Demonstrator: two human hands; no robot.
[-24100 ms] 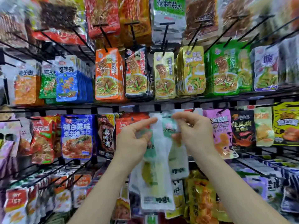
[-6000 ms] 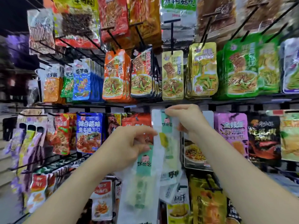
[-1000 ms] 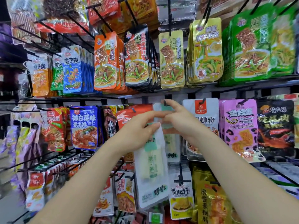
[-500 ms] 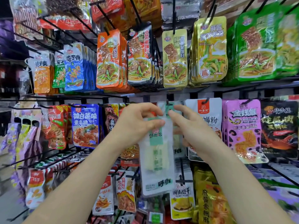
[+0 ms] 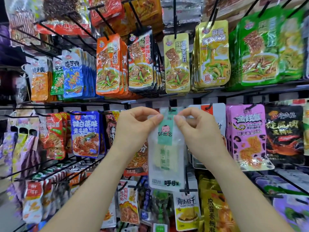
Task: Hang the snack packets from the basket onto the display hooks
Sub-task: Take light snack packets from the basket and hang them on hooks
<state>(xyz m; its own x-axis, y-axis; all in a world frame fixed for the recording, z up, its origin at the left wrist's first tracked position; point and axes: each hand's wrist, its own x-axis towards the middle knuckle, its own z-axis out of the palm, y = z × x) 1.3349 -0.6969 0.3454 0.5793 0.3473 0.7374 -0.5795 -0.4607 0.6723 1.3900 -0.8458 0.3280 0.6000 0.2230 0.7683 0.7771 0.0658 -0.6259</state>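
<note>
Glossy white snack packet (image 5: 166,153), top corners pinched, left hand (image 5: 135,129), right hand (image 5: 199,131)

We locate the held packet (image 5: 166,148) at centre, before the rack, its top edge just below a hook (image 5: 170,108). The left grip (image 5: 133,129) pinches its upper left corner, the right grip (image 5: 199,131) its upper right. The left packets (image 5: 85,133) and right packets (image 5: 247,138) hang beside it, the upper row (image 5: 177,64) above it, and the lower row (image 5: 186,213) below it.

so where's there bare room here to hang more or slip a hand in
Bare black hook rods jut out upper left, above the blue packet stack; more bare rods run lower left, under the blue noodle packet. Crowded: the thick yellow packet stacks upper right and around the held white translucent packet.
</note>
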